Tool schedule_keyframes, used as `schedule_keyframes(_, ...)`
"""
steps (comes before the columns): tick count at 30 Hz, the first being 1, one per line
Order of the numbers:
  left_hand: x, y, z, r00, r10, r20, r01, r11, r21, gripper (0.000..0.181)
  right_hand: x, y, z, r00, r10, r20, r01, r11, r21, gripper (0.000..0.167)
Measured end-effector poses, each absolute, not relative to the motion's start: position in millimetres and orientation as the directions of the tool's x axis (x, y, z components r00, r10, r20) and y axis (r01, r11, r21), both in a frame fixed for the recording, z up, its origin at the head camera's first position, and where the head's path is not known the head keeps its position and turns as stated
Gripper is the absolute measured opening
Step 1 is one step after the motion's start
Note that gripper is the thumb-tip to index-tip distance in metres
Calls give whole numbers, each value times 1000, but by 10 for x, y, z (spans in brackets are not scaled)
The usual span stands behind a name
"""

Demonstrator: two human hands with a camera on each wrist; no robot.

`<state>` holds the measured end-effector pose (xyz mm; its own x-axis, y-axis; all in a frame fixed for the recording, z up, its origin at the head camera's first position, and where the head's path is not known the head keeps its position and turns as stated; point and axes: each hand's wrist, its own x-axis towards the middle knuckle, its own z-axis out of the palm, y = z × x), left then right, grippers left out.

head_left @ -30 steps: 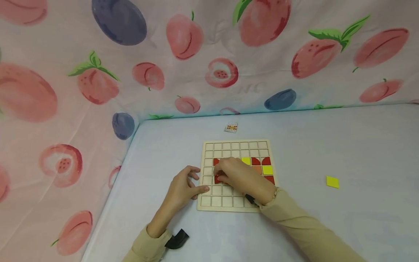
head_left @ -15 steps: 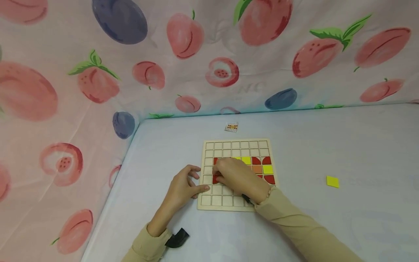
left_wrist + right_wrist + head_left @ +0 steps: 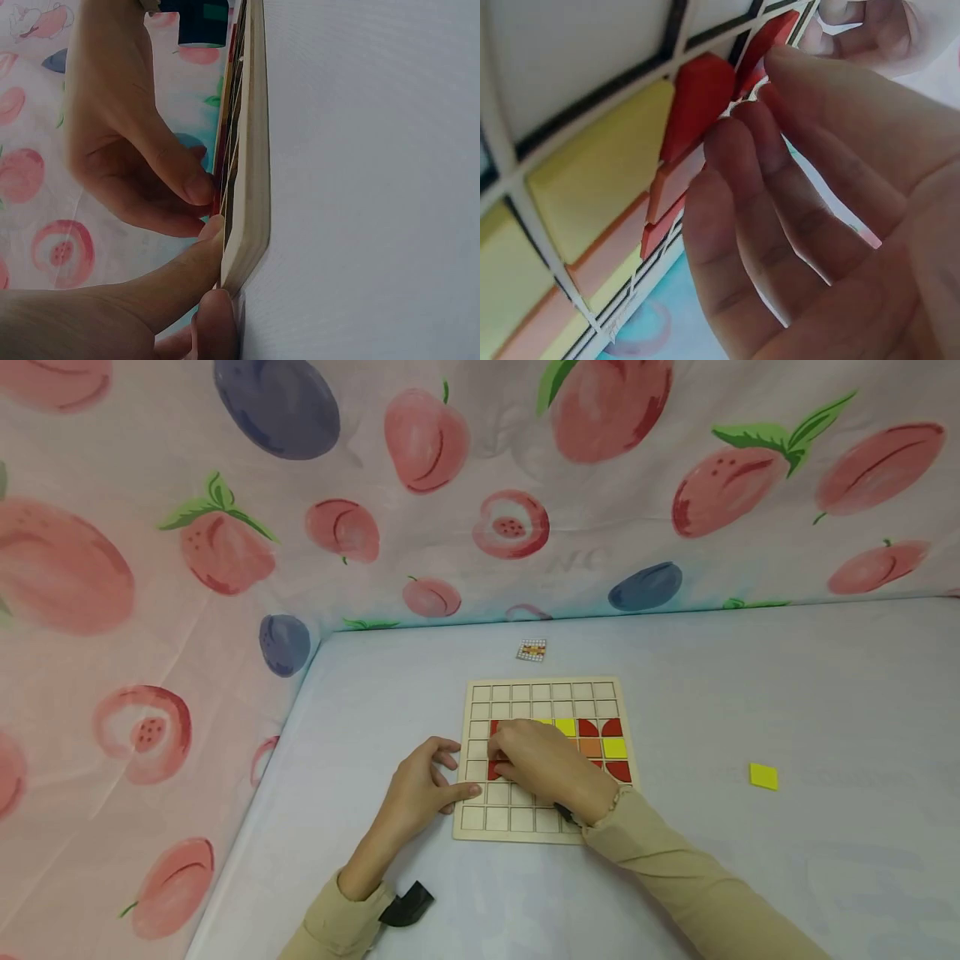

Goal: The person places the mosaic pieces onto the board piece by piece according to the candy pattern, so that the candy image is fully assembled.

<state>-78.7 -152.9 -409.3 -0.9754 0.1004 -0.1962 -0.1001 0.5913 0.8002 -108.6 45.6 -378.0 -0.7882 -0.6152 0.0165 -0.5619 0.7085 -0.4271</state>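
A wooden grid board (image 3: 498, 820) lies on the table, with red, yellow and orange tiles in its middle rows. My left hand (image 3: 415, 789) holds the board's left edge, thumb on the top face and other fingers at the side. In the left wrist view that thumb (image 3: 176, 281) lies on the board. My right hand (image 3: 543, 764) reaches over the tiles and hides several of them. Its thumb and fingertips pinch a red tile (image 3: 769, 43) at the left end of the lowest filled row. Beside it, another red tile (image 3: 697, 105) sits in its cell.
One loose yellow tile (image 3: 763, 777) lies on the table to the right. Behind the board is a small pattern card (image 3: 532, 650) with a printed grid. A fruit-print cloth (image 3: 465, 527) rises at the back and left. Dark wrist mounts (image 3: 407, 904) stick out near the cuffs.
My right hand has shifted slightly left and toward the board's lower left, with the red tile now lying more squarely in its cell. The left hand stays on the edge.
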Motion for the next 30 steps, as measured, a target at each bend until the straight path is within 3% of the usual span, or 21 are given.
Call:
schedule_keyframes(9,-770,-1530,-4075,-976,100,-194,-98,594,799,60,-1043,568,-3611,-799,-601,6,-554,732,-397,17)
schedule_keyframes(30,-792,-1513,-4089,-976,86,-199,-111,591,799,60,-913,1132,-3598,-806,-577,133,-583,733,-350,12)
